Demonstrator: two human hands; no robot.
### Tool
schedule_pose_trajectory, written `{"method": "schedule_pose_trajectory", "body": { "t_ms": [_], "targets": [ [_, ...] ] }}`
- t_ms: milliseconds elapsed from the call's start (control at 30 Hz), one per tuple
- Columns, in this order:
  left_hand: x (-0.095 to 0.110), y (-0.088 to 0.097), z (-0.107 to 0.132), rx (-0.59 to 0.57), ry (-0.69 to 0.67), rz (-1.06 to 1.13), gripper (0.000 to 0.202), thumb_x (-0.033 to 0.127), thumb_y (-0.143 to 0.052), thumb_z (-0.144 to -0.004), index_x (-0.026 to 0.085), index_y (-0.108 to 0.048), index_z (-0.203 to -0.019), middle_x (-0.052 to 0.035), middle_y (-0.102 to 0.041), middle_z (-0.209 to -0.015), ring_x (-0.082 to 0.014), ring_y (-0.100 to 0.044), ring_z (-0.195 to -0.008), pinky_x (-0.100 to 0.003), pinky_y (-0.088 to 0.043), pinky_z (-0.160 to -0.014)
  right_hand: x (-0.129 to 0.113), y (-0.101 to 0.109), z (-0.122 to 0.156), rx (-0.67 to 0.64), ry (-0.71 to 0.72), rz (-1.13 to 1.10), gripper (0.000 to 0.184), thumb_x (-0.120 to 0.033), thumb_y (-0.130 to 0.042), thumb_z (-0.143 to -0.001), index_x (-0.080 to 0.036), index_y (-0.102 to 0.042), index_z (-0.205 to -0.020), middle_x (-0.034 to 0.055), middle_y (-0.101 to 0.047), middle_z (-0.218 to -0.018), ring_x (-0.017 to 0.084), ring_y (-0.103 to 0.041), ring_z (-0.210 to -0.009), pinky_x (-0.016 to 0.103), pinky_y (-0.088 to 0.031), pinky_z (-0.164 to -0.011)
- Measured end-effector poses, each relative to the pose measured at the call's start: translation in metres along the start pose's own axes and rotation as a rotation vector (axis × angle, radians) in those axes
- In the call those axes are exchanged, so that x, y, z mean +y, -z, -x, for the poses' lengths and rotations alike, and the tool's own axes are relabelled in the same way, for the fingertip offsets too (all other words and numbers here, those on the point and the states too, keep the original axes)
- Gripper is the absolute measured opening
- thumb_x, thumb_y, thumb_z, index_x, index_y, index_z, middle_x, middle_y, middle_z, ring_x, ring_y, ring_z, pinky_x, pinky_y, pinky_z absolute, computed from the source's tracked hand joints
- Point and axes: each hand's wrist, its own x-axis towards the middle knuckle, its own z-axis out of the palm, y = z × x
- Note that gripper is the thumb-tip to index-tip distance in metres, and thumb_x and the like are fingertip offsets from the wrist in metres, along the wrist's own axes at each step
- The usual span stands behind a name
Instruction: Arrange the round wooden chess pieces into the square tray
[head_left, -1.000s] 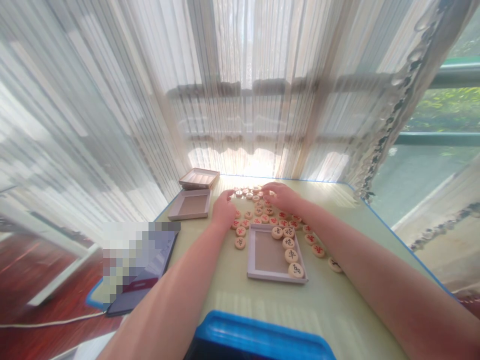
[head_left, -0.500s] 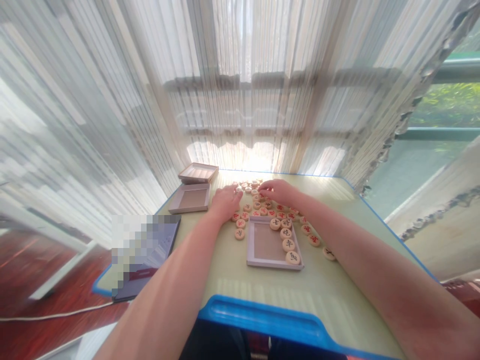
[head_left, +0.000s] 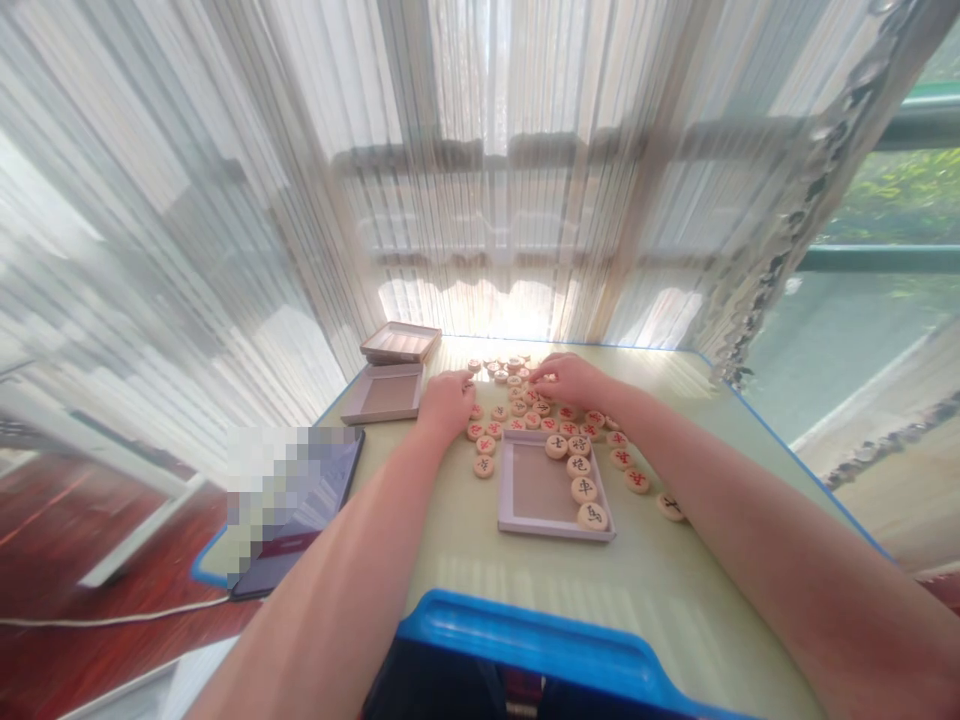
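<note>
Round wooden xiangqi pieces (head_left: 548, 426) with red or black characters lie spread over the pale green table (head_left: 450, 540). At the left of the spread, my left hand (head_left: 447, 402) has its fingers curled round a xiangqi piece (head_left: 469, 386), partly hidden by them. My right hand (head_left: 574, 380) reaches into the far pieces, its fingertips bent together on a piece that they largely cover. Nearer me, a shallow open box tray (head_left: 534, 525) holds several black-character pieces along its right side and far right corner.
An open box lid (head_left: 382, 415) lies left of my left hand, with a shallow wooden-edged box (head_left: 400, 345) behind it. A dark tablet-like device (head_left: 330, 500), partly pixelated, rests at the left edge. Blue edging (head_left: 525, 635) rims the table; sheer curtains (head_left: 487, 220) hang behind.
My left thumb and fingers have drawn closer together near the pieces. My right hand has shifted slightly right among the far pieces. The view has turned a little; the tray's pieces are unchanged.
</note>
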Motion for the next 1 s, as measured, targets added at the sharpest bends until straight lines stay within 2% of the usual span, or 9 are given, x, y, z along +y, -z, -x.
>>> {"method": "schedule_pose_trajectory", "body": {
  "t_ms": [233, 400, 533, 733, 1000],
  "targets": [
    [-0.001, -0.001, 0.001, 0.059, 0.028, 0.099, 0.033, 0.024, -0.048, -0.082, 0.015, -0.062, -0.110, -0.0092, -0.066, -0.106, -0.0213, -0.060, -0.092, -0.033, -0.047, -0.086, -0.005, 0.003, 0.001, -0.022, -0.041, 0.054, 0.022, -0.038, -0.061, -0.073, -0.023, -0.074, -0.084, 0.0055, -0.063, -0.095, 0.020, -0.057, -0.090, 0.031, -0.044, -0.081],
    [0.001, -0.001, 0.002, 0.065, 0.025, 0.132, 0.032, 0.024, -0.049, -0.082, 0.017, -0.062, -0.111, -0.0090, -0.065, -0.107, -0.0207, -0.060, -0.089, -0.034, -0.047, -0.085, -0.005, -0.003, 0.002, -0.004, -0.038, 0.028, 0.025, -0.044, -0.059, -0.074, -0.027, -0.072, -0.087, 0.0038, -0.062, -0.099, 0.021, -0.056, -0.094, 0.031, -0.043, -0.083],
    [0.001, -0.001, 0.001, 0.075, 0.020, 0.149, 0.031, 0.022, -0.050, -0.082, 0.017, -0.061, -0.110, -0.0084, -0.063, -0.106, -0.0195, -0.061, -0.087, -0.033, -0.048, -0.083, -0.006, -0.001, 0.001, 0.007, -0.045, 0.024, 0.022, -0.038, -0.061, -0.072, -0.023, -0.071, -0.083, 0.0048, -0.062, -0.098, 0.021, -0.056, -0.093, 0.031, -0.043, -0.082],
    [-0.002, -0.004, 0.001, 0.085, 0.002, 0.157, 0.027, 0.017, -0.053, -0.078, 0.019, -0.063, -0.103, -0.0064, -0.059, -0.105, -0.0149, -0.061, -0.079, -0.029, -0.049, -0.078, -0.012, 0.006, 0.001, 0.003, -0.073, 0.011, 0.019, -0.019, -0.060, -0.066, -0.019, -0.067, -0.084, 0.0030, -0.065, -0.092, 0.018, -0.056, -0.086, 0.027, -0.042, -0.075],
    [0.002, -0.001, 0.001, 0.091, -0.019, 0.189, 0.027, 0.018, -0.056, -0.077, 0.019, -0.060, -0.104, -0.0052, -0.060, -0.106, -0.0131, -0.060, -0.076, -0.028, -0.048, -0.078, -0.020, 0.019, 0.006, -0.098, -0.096, -0.008, 0.020, -0.027, -0.059, -0.067, -0.020, -0.069, -0.083, 0.0035, -0.064, -0.099, 0.017, -0.057, -0.086, 0.026, -0.042, -0.071]
  ]
}}
